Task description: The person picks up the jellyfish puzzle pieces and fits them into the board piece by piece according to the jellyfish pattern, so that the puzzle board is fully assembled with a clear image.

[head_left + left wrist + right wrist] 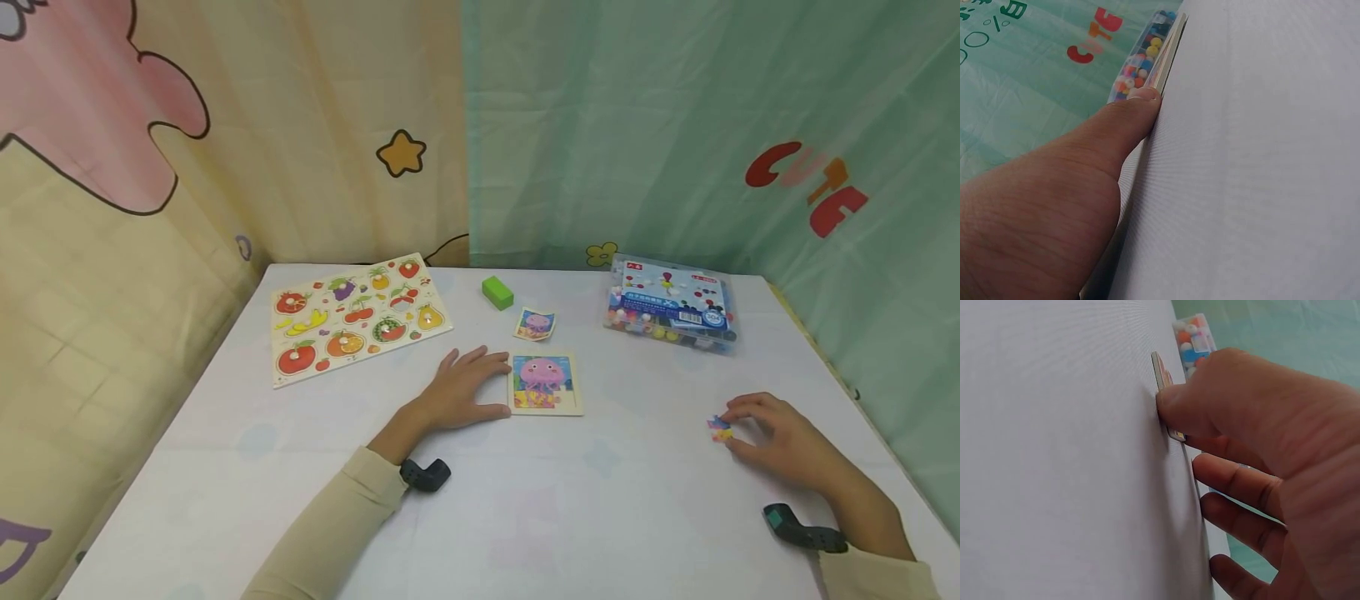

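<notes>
A small square jigsaw board with a pink jellyfish picture lies mid-table in the head view, a gap showing at its lower right. My left hand rests at the board's left side, thumb and forefinger spread along that edge. In the left wrist view the thumb touches the board's thin edge. Off to the right, my right hand pinches a colourful puzzle piece between thumb and fingers. The right wrist view shows the piece edge-on, close to the table; the other fingers are loosely bent.
Behind the board lies a small jellyfish picture card, with a green block beyond it. A fruit puzzle board is at the back left. At the back right stands a clear box of coloured beads. Curtains hang behind the table.
</notes>
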Motion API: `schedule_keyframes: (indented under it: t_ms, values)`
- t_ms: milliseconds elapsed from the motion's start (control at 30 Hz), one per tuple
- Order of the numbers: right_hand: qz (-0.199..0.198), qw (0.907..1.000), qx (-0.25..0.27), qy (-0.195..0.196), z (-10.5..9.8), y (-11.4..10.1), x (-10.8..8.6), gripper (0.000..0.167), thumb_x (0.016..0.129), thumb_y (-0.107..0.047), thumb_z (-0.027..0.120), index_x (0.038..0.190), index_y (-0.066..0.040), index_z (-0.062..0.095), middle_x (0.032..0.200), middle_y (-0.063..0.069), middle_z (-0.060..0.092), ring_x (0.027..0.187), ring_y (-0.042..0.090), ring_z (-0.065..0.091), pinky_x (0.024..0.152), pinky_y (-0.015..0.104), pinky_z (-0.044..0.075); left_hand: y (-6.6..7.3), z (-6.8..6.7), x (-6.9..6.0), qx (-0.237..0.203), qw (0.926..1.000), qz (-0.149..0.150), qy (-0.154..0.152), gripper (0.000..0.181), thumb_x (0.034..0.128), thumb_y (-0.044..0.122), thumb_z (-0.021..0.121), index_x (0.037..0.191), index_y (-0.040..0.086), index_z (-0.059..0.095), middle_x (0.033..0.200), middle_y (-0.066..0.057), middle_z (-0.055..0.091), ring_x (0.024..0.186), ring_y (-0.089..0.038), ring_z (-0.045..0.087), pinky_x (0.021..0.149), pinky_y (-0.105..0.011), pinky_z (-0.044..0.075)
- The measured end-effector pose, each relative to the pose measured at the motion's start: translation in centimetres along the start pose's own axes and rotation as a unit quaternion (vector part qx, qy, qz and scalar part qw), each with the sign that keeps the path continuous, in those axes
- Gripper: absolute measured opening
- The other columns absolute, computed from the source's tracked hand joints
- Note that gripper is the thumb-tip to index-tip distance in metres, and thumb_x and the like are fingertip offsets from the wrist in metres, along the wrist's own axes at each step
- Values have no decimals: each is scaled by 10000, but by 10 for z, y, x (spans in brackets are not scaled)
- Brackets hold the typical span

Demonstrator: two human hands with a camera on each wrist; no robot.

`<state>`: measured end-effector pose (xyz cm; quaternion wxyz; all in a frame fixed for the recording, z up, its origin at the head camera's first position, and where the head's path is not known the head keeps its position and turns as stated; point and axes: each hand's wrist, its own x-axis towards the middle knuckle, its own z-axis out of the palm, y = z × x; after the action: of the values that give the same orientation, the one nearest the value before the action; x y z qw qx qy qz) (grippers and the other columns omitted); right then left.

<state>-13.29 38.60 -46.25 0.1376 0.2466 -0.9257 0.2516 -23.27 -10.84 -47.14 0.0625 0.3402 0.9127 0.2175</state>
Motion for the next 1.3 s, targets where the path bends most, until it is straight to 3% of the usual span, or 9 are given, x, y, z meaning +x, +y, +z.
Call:
schedule_keyframes:
  t_ms: [367, 567, 667, 767, 900, 1000, 1133, 1300]
  values:
    - [-240, 9995, -197, 104, 3, -1, 5, 432, 604, 74, 890, 956, -99, 709, 1048, 63, 649, 1050, -6, 490, 944, 13, 234, 0, -2, -3, 86, 9999, -82, -11, 695, 915, 609, 649, 1487, 243, 499, 1615, 79, 343, 1526, -220, 165, 1192, -560, 21]
    - [-52, 10000, -22, -37, 7, -10, 16, 411, 663, 39, 891, 998, -107, 703, 1026, 21, 663, 1017, 8, 517, 906, 36, 297, 0, -4, -5, 84, 9999, -137, -8, 697, 913, 601, 657, 1484, 230, 505, 1614, 71, 347, 1525, -228, 171, 1192, -561, 20]
    - [26, 9996, 38, -264, 13, -19, 29, 365, 700, -1, 891, 991, -125, 708, 1021, -11, 664, 1000, 77, 547, 888, 69, 341, 0, -4, -5, 58, 9999, -141, -4, 696, 915, 594, 660, 1487, 229, 503, 1614, 65, 348, 1525, -230, 171, 1192, -561, 21]
    - [-198, 9985, 127, -495, 22, -30, 47, 340, 725, -31, 888, 993, -130, 704, 1019, -46, 658, 970, 147, 576, 879, 114, 386, 0, -5, -5, 73, 9999, -148, -10, 698, 916, 597, 657, 1490, 233, 499, 1616, 67, 344, 1525, -226, 169, 1193, -558, 23]
    - [-356, 9942, 392, -938, 38, -47, 73, 311, 778, -57, 862, 1024, -131, 686, 1029, -80, 637, 959, 141, 593, 869, 227, 482, -1, -2, -3, 74, 9999, -151, -34, 697, 914, 608, 652, 1491, 248, 496, 1618, 84, 336, 1526, -212, 164, 1195, -550, 19]
    - [-206, 9893, 541, -1340, 53, -61, 95, 279, 822, -89, 842, 1043, -142, 681, 1049, -91, 632, 997, 123, 597, 888, 343, 528, 0, 0, -3, 72, 9999, -150, -45, 694, 914, 612, 647, 1489, 254, 496, 1618, 93, 334, 1526, -205, 162, 1195, -549, 16]
    - [-231, 9833, 680, -1673, 71, -81, 120, 245, 858, -141, 819, 1064, -137, 685, 1077, -78, 634, 1048, 147, 598, 932, 427, 516, 1, 0, -2, 99, 9998, -138, -38, 698, 914, 623, 639, 1489, 253, 496, 1618, 95, 332, 1527, -203, 157, 1196, -547, 15]
    - [-330, 9807, 600, -1830, 86, -100, 138, 241, 869, -217, 811, 1063, -144, 688, 1095, -62, 626, 1050, 159, 581, 937, 438, 505, 2, 0, -1, 76, 9999, -86, -9, 698, 911, 618, 648, 1486, 251, 498, 1616, 90, 338, 1527, -208, 160, 1196, -547, 18]
